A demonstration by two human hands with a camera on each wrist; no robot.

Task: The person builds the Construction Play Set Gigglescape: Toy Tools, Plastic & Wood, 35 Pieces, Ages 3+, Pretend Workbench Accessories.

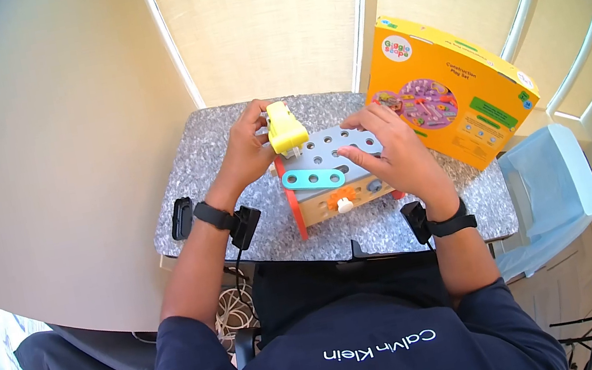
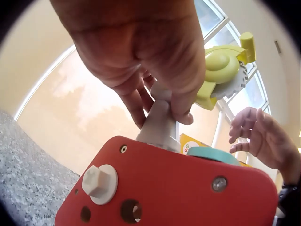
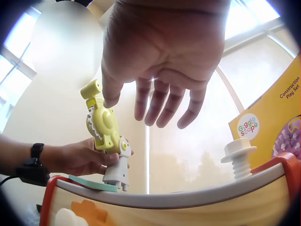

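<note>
My left hand grips the grey base of a yellow toy saw at the left end of the toy workbench. In the left wrist view, its fingers pinch the grey part just above the red side panel. The saw's toothed grey disc faces outward. Over the bench's right half, my right hand hovers with relaxed, spread fingers and holds nothing. A teal strip with holes lies on the bench top's front left.
A yellow box stands at the table's back right. On the bench are an orange gear at the front and an upright white bolt. A black case lies on the granite table; a blue-lined bin stands right.
</note>
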